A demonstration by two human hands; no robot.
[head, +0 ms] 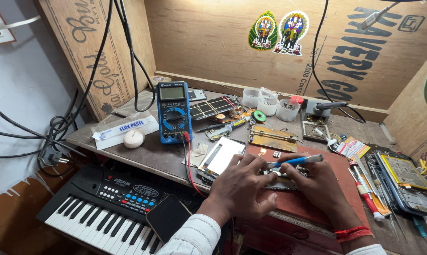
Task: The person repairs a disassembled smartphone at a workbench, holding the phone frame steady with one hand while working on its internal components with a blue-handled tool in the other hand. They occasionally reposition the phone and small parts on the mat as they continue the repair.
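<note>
My left hand (242, 186) presses down on a dismantled phone board (282, 182) that lies on a red mat (317, 198) at the bench's front. My right hand (317, 182) grips a blue-handled screwdriver (296, 161) with a grey cap, held nearly level over the same board. Both hands touch the board and hide most of it. A phone screen panel (221, 155) lies just left of my left hand.
A blue multimeter (174, 112) with red and black leads stands at the left. Behind are small white cups (267, 105), a soldering iron stand (315, 123) and a flux paste box (124, 128). An opened phone (407, 182) lies at right. A toy keyboard (105, 208) sits below the bench, with a dark phone (167, 218) on it.
</note>
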